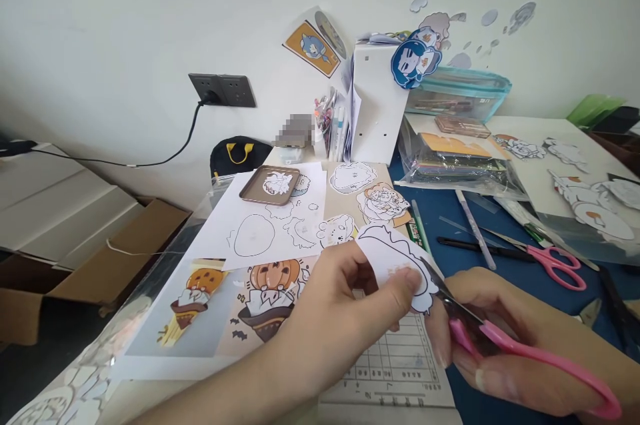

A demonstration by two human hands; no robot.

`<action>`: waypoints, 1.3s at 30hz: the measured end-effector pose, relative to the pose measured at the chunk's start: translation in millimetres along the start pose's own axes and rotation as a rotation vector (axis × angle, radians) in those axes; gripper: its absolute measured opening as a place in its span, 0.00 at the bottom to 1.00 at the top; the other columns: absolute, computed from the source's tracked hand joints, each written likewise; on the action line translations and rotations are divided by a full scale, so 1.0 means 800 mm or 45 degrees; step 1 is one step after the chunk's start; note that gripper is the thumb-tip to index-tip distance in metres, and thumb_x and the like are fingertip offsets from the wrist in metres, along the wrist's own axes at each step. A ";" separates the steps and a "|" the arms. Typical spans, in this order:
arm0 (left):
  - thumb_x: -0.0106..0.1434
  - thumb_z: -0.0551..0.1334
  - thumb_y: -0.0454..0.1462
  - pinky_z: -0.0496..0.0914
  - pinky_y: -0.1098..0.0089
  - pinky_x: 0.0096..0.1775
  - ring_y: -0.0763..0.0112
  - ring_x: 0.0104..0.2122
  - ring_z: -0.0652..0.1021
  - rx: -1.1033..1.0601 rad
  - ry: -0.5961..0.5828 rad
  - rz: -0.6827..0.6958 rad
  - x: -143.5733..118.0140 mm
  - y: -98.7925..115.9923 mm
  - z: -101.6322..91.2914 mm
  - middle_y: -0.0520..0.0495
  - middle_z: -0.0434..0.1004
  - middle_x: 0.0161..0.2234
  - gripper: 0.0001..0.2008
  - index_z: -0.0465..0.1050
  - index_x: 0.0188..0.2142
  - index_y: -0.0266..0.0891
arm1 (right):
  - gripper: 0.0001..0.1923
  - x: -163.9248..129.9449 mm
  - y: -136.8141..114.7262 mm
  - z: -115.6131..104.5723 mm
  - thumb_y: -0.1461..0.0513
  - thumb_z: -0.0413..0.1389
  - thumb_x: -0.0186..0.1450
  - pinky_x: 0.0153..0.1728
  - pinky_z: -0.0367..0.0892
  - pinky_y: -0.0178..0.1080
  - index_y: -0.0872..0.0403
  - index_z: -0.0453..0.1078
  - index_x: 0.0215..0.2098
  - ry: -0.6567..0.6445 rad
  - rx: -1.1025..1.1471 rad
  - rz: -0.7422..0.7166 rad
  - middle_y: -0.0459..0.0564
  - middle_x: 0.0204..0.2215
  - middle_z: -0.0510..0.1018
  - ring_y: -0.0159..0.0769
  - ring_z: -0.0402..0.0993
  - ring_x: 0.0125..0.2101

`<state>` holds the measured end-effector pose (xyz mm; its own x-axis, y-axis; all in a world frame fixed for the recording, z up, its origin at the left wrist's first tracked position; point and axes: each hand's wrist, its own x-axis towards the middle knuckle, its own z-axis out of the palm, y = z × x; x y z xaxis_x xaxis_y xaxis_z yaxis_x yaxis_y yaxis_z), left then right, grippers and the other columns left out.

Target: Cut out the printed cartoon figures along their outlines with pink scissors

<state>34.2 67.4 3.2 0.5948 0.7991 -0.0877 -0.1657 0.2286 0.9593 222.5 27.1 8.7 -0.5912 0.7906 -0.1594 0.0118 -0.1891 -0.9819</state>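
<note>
I see my left hand pinching a white paper cutout between thumb and curled fingers, holding it up just above the desk's near edge. My right hand grips pink-handled scissors, fingers wrapped through and around the handles; the blades sit at the cutout's right edge, touching the paper, nearly closed. Under my hands lies a printed grid sheet. To the left, a pumpkin character print lies flat. Farther back, a small brown tray rests on a white outline sheet. A 2nd pair of pink scissors lies on the blue mat, well apart.
</note>
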 end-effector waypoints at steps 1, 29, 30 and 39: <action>0.63 0.63 0.37 0.61 0.77 0.25 0.80 0.22 0.66 -0.005 -0.004 0.015 0.000 0.001 0.000 0.54 0.68 0.23 0.10 0.69 0.27 0.36 | 0.06 0.000 0.002 -0.001 0.67 0.55 0.51 0.19 0.49 0.32 0.54 0.67 0.29 -0.012 -0.010 -0.004 0.39 0.20 0.60 0.27 0.53 0.19; 0.65 0.62 0.36 0.64 0.83 0.27 0.83 0.22 0.68 -0.009 -0.007 0.070 -0.006 -0.009 -0.009 0.56 0.73 0.24 0.09 0.75 0.27 0.40 | 0.14 -0.004 0.014 0.009 0.71 0.53 0.52 0.22 0.67 0.27 0.47 0.73 0.29 0.387 -0.632 -0.093 0.39 0.23 0.73 0.28 0.69 0.22; 0.65 0.62 0.36 0.64 0.83 0.27 0.82 0.22 0.68 -0.001 -0.001 0.067 -0.006 -0.009 -0.010 0.56 0.72 0.24 0.09 0.75 0.27 0.41 | 0.14 -0.005 0.014 0.009 0.71 0.53 0.52 0.22 0.67 0.27 0.47 0.73 0.29 0.398 -0.641 -0.099 0.39 0.23 0.73 0.27 0.69 0.22; 0.65 0.62 0.35 0.64 0.82 0.27 0.82 0.22 0.69 0.021 -0.003 0.083 -0.008 -0.010 -0.009 0.57 0.74 0.24 0.09 0.75 0.27 0.41 | 0.13 -0.007 0.014 0.013 0.70 0.54 0.51 0.24 0.68 0.30 0.47 0.75 0.27 0.475 -0.652 -0.080 0.41 0.22 0.72 0.29 0.68 0.22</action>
<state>25.9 64.1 -5.6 0.5851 0.8106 -0.0242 -0.1914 0.1671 0.9672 217.9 14.6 0.0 -0.2834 0.9584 -0.0345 0.4253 0.0934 -0.9002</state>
